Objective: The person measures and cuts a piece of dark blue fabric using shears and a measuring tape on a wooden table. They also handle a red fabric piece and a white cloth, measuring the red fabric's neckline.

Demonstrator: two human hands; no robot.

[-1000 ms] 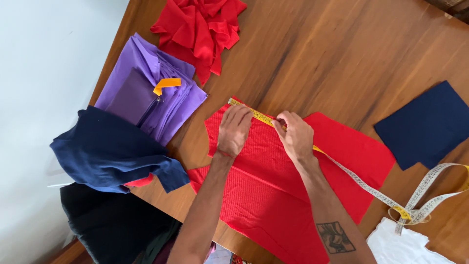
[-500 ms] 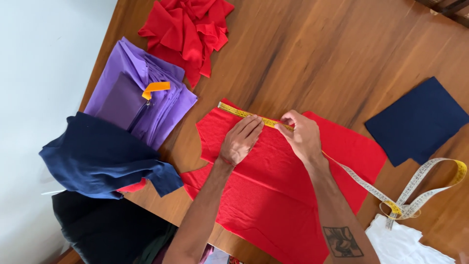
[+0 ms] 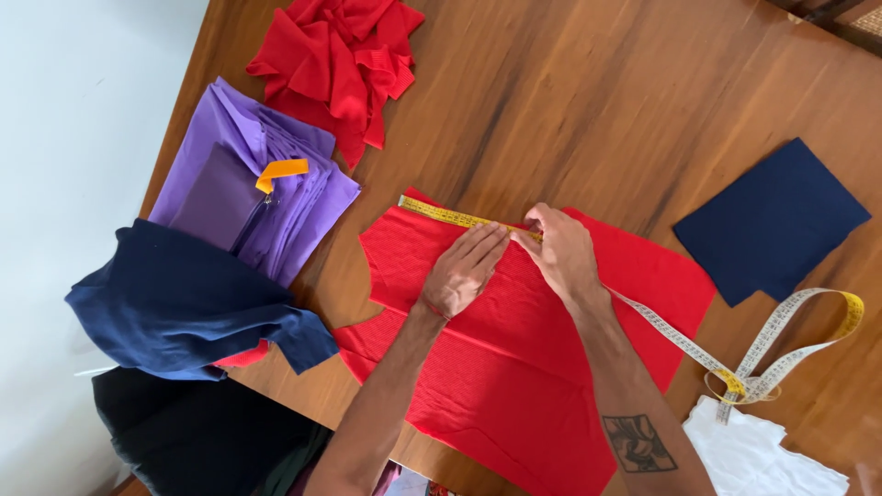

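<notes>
A person leans over a wooden worktop (image 3: 588, 101), both bare arms reaching up from the bottom edge of the frame. A flat piece of red cloth (image 3: 514, 367) lies in the lower middle. Along its upper edge runs a yellow measuring tape (image 3: 450, 217). The left hand (image 3: 464, 271) lies flat on the cloth, fingers straight and pressed together, fingertips touching the tape. Just to its right, the right hand (image 3: 562, 253) pinches the tape between thumb and fingers against the cloth. From there the tape trails toward the lower right, ending in a loose loop beside a white cloth (image 3: 763, 455) in the bottom right corner.

At the right edge lies a flat piece of navy cloth (image 3: 772, 220). A crumpled heap of red scraps (image 3: 340, 60) sits at the top centre. On the left is a stack of purple cloth (image 3: 248, 188) with a small orange tab (image 3: 282, 170) on it, and below that a rumpled navy garment (image 3: 179, 303). Dark fabric (image 3: 202, 436) fills the lower left corner.
</notes>
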